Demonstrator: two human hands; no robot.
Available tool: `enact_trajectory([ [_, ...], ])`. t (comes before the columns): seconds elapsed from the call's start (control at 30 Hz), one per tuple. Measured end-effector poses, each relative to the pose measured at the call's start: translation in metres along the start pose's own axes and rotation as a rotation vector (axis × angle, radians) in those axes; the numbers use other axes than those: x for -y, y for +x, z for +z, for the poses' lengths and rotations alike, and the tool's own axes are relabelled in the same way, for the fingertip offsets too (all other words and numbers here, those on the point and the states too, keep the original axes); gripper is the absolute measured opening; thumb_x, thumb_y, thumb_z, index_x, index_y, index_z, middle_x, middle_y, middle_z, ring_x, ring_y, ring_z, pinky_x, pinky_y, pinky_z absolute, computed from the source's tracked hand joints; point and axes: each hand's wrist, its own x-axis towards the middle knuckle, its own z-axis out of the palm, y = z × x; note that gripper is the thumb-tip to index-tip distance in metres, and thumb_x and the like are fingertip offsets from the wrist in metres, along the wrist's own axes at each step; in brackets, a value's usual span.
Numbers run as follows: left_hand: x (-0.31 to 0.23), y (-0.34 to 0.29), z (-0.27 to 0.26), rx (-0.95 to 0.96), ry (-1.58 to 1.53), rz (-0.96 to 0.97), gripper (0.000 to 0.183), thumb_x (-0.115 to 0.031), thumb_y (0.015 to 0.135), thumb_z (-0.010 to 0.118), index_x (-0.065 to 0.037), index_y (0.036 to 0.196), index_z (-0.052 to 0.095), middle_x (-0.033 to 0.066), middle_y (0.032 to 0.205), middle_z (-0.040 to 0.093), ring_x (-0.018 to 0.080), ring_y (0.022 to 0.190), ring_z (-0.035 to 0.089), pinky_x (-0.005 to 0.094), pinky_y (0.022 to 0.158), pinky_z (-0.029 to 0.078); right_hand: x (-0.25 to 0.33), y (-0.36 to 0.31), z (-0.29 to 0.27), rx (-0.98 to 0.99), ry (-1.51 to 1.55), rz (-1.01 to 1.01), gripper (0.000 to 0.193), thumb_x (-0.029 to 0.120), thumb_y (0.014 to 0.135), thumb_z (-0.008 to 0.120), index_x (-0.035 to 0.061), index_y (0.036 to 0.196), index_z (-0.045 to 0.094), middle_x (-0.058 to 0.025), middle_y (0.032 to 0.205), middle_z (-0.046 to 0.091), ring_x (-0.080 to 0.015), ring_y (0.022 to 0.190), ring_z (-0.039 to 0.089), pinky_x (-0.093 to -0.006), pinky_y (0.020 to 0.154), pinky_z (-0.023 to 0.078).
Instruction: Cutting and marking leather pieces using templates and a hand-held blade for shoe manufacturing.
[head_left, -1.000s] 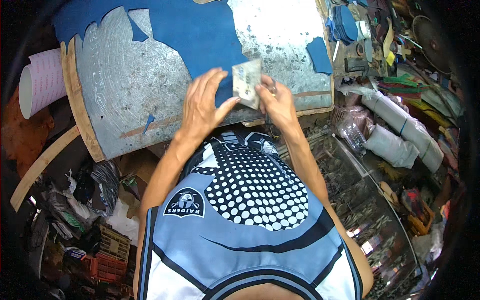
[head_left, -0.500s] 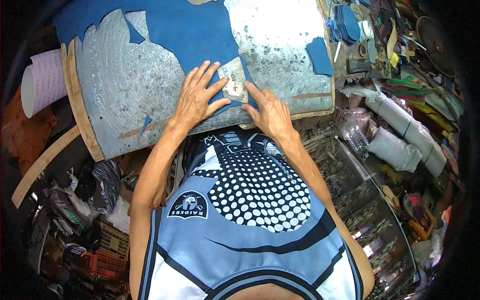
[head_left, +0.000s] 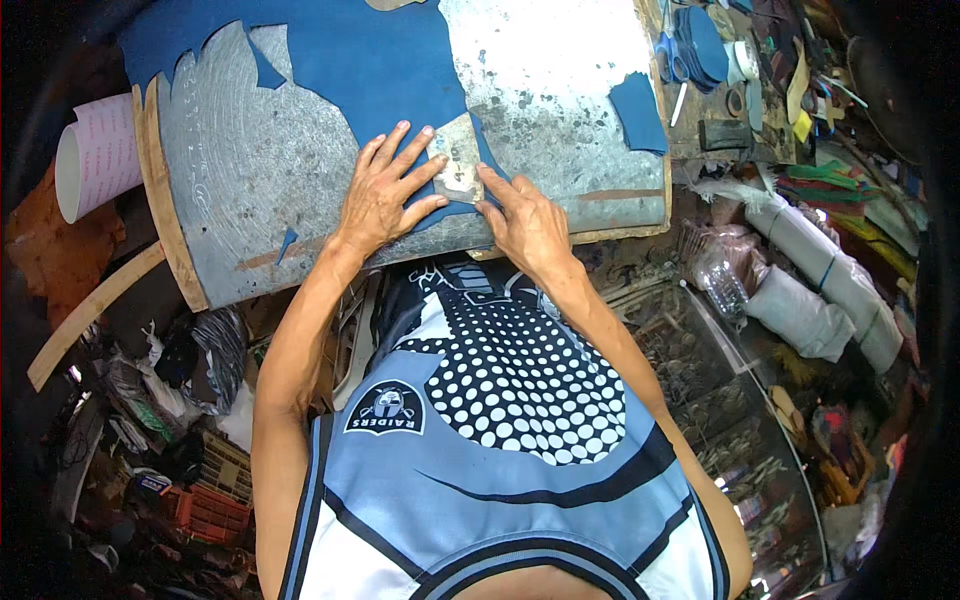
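A large sheet of blue material (head_left: 350,60), perhaps leather, lies over the grey metal-topped worktable (head_left: 260,150). On its lower right part rests a small pale, stained flat template (head_left: 458,160) with angled edges. My left hand (head_left: 385,190) lies flat on the sheet with fingers spread, its forefinger and thumb reaching toward the template's left side. At the template's right edge, my right hand (head_left: 527,220) grips the lower corner between forefinger and thumb, its other fingers curled. Whether anything small sits under those curled fingers is hidden. A narrow strip of blue shows beyond the template's right edge.
A blue offcut (head_left: 638,112) lies at the table's right edge, a small blue scrap (head_left: 287,243) near its front left. Blue-handled scissors (head_left: 672,62) and stacked blue pieces (head_left: 703,45) sit on the right side bench. A white roll (head_left: 97,165) stands left; wrapped bundles (head_left: 800,310) lie right.
Both hands and the template appear slightly further left, partly from a small shift of the view. Their hold looks much the same.
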Motion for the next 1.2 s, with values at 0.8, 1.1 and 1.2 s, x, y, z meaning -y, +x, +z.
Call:
enact_trajectory([
  [0.8, -0.013, 0.028, -0.013, -0.001, 0.104, 0.258, 0.028, -0.020, 0.086, 0.069, -0.010, 0.112, 0.068, 0.0167, 0.135, 0.055, 0.0360, 0.135, 0.043, 0.0507, 0.110, 0.034, 0.043, -0.112, 0.037, -0.167, 1.279, 0.697, 0.045, 0.026, 0.100, 0.056, 0.0009, 0.136, 0.046, -0.0021, 0.070, 0.054, -0.0076, 0.049, 0.049, -0.0217, 0.043, 0.040],
  [1.1, -0.027, 0.157, -0.034, 0.989, -0.184, 0.003, 0.075, -0.068, 0.095, 0.039, -0.002, 0.116, 0.069, 0.0215, 0.113, 0.070, 0.0357, 0.108, 0.066, 0.0471, 0.094, 0.050, 0.067, -0.031, 0.032, -0.249, 0.128, -0.090, 0.033, 0.008, 0.091, 0.061, 0.0019, 0.123, 0.059, -0.0233, 0.093, 0.062, -0.0420, 0.087, 0.061, -0.0469, 0.077, 0.050],
  [1.2, -0.022, 0.150, -0.016, 1.000, -0.185, 0.014, 0.075, -0.068, 0.095, 0.039, -0.003, 0.118, 0.068, 0.0212, 0.114, 0.069, 0.0357, 0.109, 0.065, 0.0470, 0.095, 0.049, 0.053, 0.009, 0.041, -0.393, 0.059, -0.112, 0.022, 0.008, 0.088, 0.061, 0.0001, 0.108, 0.064, -0.0255, 0.091, 0.065, -0.0450, 0.082, 0.064, -0.0504, 0.073, 0.052],
])
